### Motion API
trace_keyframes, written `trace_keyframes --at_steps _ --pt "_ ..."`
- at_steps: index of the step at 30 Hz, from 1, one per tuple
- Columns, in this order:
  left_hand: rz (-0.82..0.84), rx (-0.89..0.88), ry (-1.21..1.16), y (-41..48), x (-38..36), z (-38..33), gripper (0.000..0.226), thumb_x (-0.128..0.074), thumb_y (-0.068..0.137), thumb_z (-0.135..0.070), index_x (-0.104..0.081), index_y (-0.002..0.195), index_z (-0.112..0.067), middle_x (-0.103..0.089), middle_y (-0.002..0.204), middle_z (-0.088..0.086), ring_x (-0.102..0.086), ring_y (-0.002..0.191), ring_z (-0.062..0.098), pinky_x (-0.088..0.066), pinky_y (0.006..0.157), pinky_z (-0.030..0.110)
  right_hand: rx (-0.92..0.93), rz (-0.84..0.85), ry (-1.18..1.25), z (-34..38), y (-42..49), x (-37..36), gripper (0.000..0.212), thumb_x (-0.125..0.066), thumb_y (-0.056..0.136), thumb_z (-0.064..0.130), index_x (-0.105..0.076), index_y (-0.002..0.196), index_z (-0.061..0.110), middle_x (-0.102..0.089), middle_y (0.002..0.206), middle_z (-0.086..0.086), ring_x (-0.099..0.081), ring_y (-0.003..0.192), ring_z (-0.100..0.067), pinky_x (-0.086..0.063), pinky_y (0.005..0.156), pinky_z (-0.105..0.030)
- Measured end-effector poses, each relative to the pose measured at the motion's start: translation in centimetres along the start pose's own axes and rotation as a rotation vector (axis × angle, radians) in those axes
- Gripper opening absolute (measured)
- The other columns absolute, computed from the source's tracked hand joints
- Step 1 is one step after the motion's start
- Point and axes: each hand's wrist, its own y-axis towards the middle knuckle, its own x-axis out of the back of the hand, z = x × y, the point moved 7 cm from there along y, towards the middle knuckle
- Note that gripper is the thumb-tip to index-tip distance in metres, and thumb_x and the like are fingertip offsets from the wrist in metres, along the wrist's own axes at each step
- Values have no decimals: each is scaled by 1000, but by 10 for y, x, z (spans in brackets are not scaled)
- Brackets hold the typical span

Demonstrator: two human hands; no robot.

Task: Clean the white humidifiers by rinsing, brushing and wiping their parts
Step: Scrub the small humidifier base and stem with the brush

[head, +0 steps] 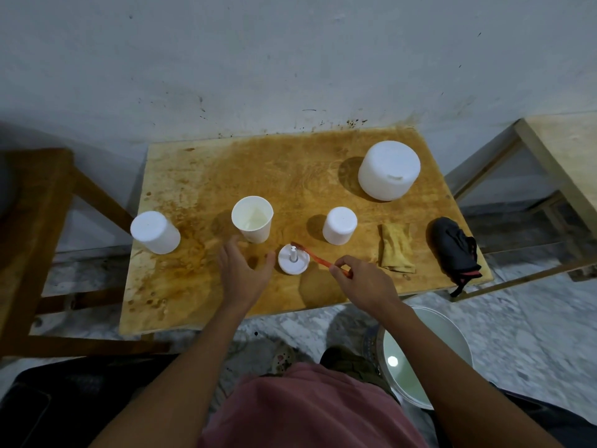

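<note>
On the stained, orange-brown wooden table (200, 286), near its front edge, lies a small white round plastic humidifier cap (298, 267), flat, with a short white stem standing up from its middle. The right hand (361, 279) pinches the handle of a red plastic toothbrush (315, 256) between thumb and curled fingers, and the brush head sits against the top of the stem. The left hand (244, 270) is spread wide and holds nothing, its thumb just beside the cap's left rim; whether it touches cannot be told. Behind the cap stands an open white cup-shaped tank (252, 223), with closed white cylinders to the left (155, 232) and right (340, 225). A folded yellow cloth (395, 248) lies to the right of the right-hand cylinder.
</note>
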Motion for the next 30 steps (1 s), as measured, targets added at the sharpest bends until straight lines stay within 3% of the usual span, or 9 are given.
trace_keyframes --at_steps 4,8,14,20,30 --pt "158 -83 201 -24 -24 3 93 -68 65 -69 -39 137 -17 -40 132 4 -35 123 23 -31 102 47 34 31 -54 3 6 0 31 -45 97 55 -60 112 32 -64 77 6 -62 71 -16 -45 57 -28" --pt "273 -113 298 -23 -45 -7 90 -75 68 -67 -43 141 -26 -43 139 -1 -35 127 24 -28 100 44 55 73 -120 5 11 -1 32 -43 97 56 -59 118 37 -68 88 5 -64 78 -17 -51 64 -31" --pt "306 -87 307 -9 -53 -14 67 -74 72 -61 -55 130 -34 -53 129 -7 -39 123 23 -30 95 42 117 40 -277 4 2 5 35 -40 101 50 -59 128 37 -69 98 -1 -65 89 -22 -55 70 -35" --pt "343 -50 273 -10 -56 -12 66 -74 75 -57 -53 132 -33 -51 131 -7 -37 127 24 -28 100 45 99 88 -227 -2 -5 7 36 -42 100 48 -61 129 38 -68 90 2 -63 82 -17 -50 65 -31" --pt "380 -87 302 -6 -53 -18 63 -75 74 -55 -53 130 -35 -52 130 -7 -41 127 22 -27 99 44 96 9 -316 10 0 10 35 -41 101 46 -58 130 37 -68 97 -1 -65 88 -22 -48 62 -30"
